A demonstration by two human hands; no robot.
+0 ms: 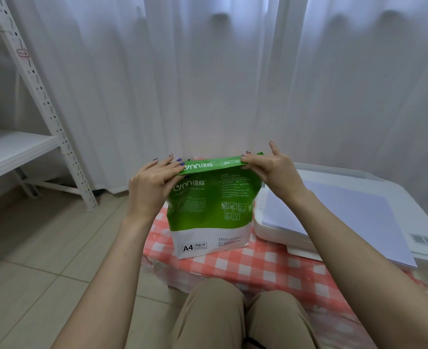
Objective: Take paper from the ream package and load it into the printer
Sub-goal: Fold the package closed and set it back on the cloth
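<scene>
A green and white A4 ream package [211,212] stands upright on a low table covered with a red-checked cloth [253,265]. My left hand [152,182] pinches the left end of its folded top flap. My right hand [270,170] pinches the right end of the same flap, index finger lifted. To the right lies a white printer [374,185] with a stack of white paper [338,217] resting on top of it.
A white metal shelf rack [39,102] stands at the left on the beige tiled floor [44,248]. White curtains [233,71] hang behind the table. My knees in tan trousers [233,313] are at the table's near edge.
</scene>
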